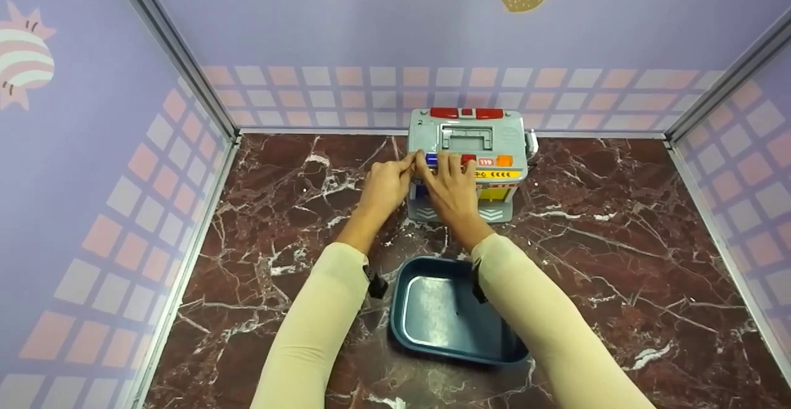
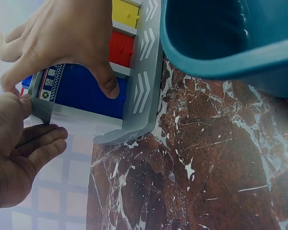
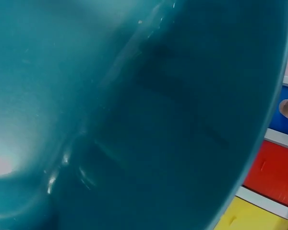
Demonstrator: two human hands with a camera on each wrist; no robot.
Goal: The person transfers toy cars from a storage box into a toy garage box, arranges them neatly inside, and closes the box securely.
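A grey toy garage (image 1: 465,137) has a red light bar, blue, red and orange roof buttons, and blue, red and yellow doors. My left hand (image 1: 384,188) touches its front left top corner with the thumb and index finger; its other fingers lie along the side wall in the left wrist view. My right hand (image 1: 453,188) grips over the front roof edge, fingers on the roof buttons and thumb before the blue door (image 2: 89,91). Both index fingertips meet at that corner. Whether anything small is between them I cannot tell.
A dark teal plastic bin (image 1: 454,350) stands on the marbled table (image 1: 296,310) in front of the toy, under my right forearm. Its wall fills most of the right wrist view. Patterned purple panels (image 1: 346,32) enclose the table at the back and both sides.
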